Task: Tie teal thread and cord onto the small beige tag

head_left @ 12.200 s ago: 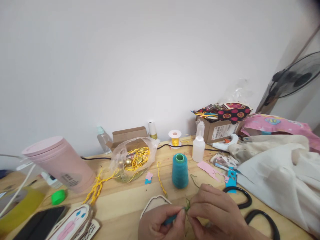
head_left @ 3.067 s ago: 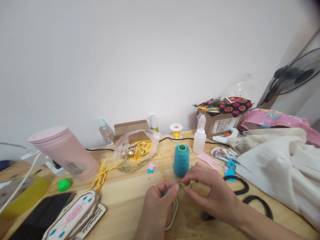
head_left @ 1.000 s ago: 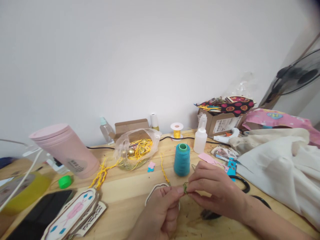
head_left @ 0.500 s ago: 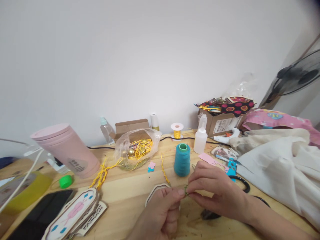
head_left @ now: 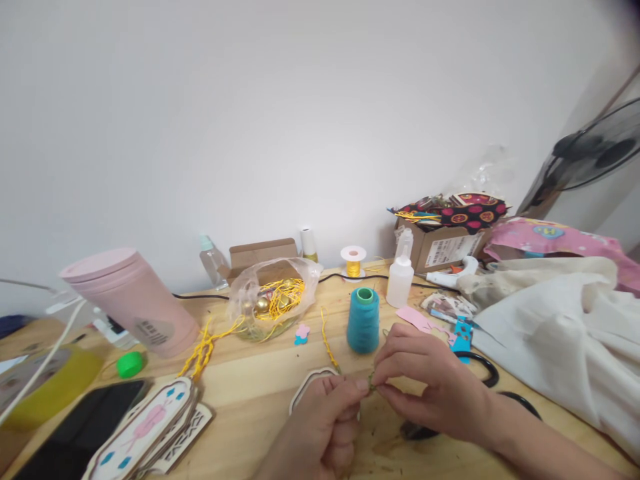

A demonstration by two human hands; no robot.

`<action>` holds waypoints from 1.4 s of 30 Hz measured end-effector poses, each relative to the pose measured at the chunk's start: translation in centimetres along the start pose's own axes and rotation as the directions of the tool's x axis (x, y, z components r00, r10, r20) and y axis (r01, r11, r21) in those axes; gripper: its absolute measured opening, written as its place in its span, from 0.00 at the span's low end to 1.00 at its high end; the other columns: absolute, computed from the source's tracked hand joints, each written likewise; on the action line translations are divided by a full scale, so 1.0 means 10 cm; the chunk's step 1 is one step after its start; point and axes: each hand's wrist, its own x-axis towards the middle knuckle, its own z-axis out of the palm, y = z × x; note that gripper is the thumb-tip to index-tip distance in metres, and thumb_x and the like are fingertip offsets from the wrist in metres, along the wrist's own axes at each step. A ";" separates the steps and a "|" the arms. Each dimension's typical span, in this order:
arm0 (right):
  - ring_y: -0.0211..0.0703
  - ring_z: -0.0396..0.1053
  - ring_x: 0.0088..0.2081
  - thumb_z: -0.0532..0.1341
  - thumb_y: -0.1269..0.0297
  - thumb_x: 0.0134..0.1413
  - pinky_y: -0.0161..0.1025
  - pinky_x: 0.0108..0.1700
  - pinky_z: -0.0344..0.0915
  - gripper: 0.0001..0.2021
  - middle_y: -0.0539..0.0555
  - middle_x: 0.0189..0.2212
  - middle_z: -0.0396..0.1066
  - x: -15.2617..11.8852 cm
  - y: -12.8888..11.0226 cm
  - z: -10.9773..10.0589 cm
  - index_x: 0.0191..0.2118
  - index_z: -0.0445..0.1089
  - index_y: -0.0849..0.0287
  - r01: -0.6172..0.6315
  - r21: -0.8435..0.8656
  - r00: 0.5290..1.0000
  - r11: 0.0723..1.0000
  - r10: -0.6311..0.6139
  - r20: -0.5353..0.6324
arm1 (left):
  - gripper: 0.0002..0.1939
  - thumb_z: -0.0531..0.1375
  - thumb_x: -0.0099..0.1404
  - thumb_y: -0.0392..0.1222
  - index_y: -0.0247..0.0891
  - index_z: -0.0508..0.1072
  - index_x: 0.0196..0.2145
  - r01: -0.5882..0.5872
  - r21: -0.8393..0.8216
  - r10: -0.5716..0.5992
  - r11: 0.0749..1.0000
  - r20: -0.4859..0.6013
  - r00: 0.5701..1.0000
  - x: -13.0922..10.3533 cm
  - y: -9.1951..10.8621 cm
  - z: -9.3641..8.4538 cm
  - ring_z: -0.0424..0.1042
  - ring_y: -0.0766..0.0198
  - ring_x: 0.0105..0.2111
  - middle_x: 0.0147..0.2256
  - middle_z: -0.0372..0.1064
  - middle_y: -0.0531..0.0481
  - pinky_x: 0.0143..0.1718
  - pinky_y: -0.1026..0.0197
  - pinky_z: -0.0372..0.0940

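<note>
above the table (head_left: 240,413), well forward of its back edge, the right hand (head_left: 425,383) and left hand (head_left: 325,417) almost meet; a teal cone (head_left: 363,325) stands just beyond, then a tag (head_left: 301,390) (mostly hidden by the left hand); both hands' fingertips pinch the green cord (head_left: 371,381) between them.

In front of the teal thread cone (head_left: 363,325), we see both hands (head_left: 427,383) pinching green cord (head_left: 371,381); behind the cone, a spool (head_left: 353,269).

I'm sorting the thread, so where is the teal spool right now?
In the head view, the teal spool stands on the table just right of centre, beyond the right hand, with the white bottle behind it to the right.
</note>
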 end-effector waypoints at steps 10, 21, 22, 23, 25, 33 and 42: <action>0.36 0.62 0.27 0.55 0.78 0.47 0.34 0.29 0.61 0.08 0.51 0.24 0.70 0.00 0.01 0.02 0.29 0.67 0.58 0.097 -0.008 0.995 0.995 -0.097 -0.011 | 0.25 0.66 0.41 0.44 0.39 0.49 0.14 0.140 -0.099 -0.133 0.985 0.079 0.988 -0.04 0.05 -0.02 0.34 0.80 0.11 0.10 0.42 0.66 0.10 0.74 0.31; 0.38 0.60 0.27 0.57 0.74 0.50 0.38 0.29 0.57 0.04 0.51 0.29 0.71 -0.08 0.03 -0.03 0.32 0.66 0.59 0.241 -0.259 0.970 0.935 -0.221 0.106 | 0.23 0.67 0.39 0.45 0.38 0.54 0.14 0.126 -0.071 -0.122 0.990 0.047 0.991 -0.06 0.04 -0.04 0.36 0.78 0.12 0.10 0.43 0.66 0.11 0.73 0.32; 0.38 0.60 0.27 0.57 0.73 0.52 0.38 0.29 0.57 0.03 0.51 0.29 0.71 -0.09 0.03 -0.04 0.33 0.66 0.59 0.253 -0.276 0.966 0.927 -0.230 0.116 | 0.22 0.67 0.40 0.45 0.38 0.54 0.15 0.127 -0.062 -0.124 0.990 0.049 0.991 -0.05 0.03 -0.05 0.37 0.78 0.12 0.10 0.43 0.65 0.11 0.73 0.32; 0.38 0.60 0.27 0.56 0.72 0.53 0.38 0.29 0.56 0.03 0.51 0.30 0.71 -0.09 0.02 -0.04 0.33 0.66 0.60 0.266 -0.292 0.963 0.918 -0.239 0.127 | 0.21 0.67 0.40 0.45 0.38 0.55 0.15 0.121 -0.058 -0.118 0.991 0.050 0.992 -0.05 0.02 -0.06 0.37 0.78 0.12 0.11 0.43 0.65 0.11 0.73 0.32; 0.39 0.60 0.28 0.54 0.71 0.55 0.38 0.28 0.55 0.04 0.51 0.30 0.71 -0.09 0.00 -0.06 0.33 0.66 0.61 0.285 -0.332 0.957 0.899 -0.252 0.141 | 0.21 0.66 0.41 0.45 0.38 0.55 0.15 0.090 -0.057 -0.087 0.994 0.046 0.995 -0.04 0.01 -0.06 0.37 0.77 0.12 0.11 0.43 0.65 0.11 0.72 0.32; 0.39 0.62 0.28 0.48 0.72 0.59 0.38 0.28 0.55 0.12 0.52 0.25 0.70 -0.06 -0.08 -0.11 0.32 0.67 0.61 0.310 -0.377 0.949 0.873 -0.261 0.176 | 0.23 0.67 0.39 0.45 0.39 0.52 0.14 0.039 0.034 -0.038 0.999 -0.043 0.998 -0.02 0.00 -0.01 0.37 0.78 0.11 0.09 0.43 0.66 0.11 0.71 0.31; 0.40 0.62 0.29 0.54 0.72 0.54 0.39 0.29 0.56 0.05 0.53 0.30 0.71 -0.11 -0.01 -0.08 0.35 0.67 0.62 0.310 -0.326 0.950 0.893 -0.272 0.156 | 0.22 0.66 0.41 0.46 0.39 0.53 0.15 0.089 0.042 -0.092 0.995 0.072 0.993 -0.06 0.06 -0.02 0.37 0.78 0.11 0.10 0.43 0.66 0.10 0.71 0.31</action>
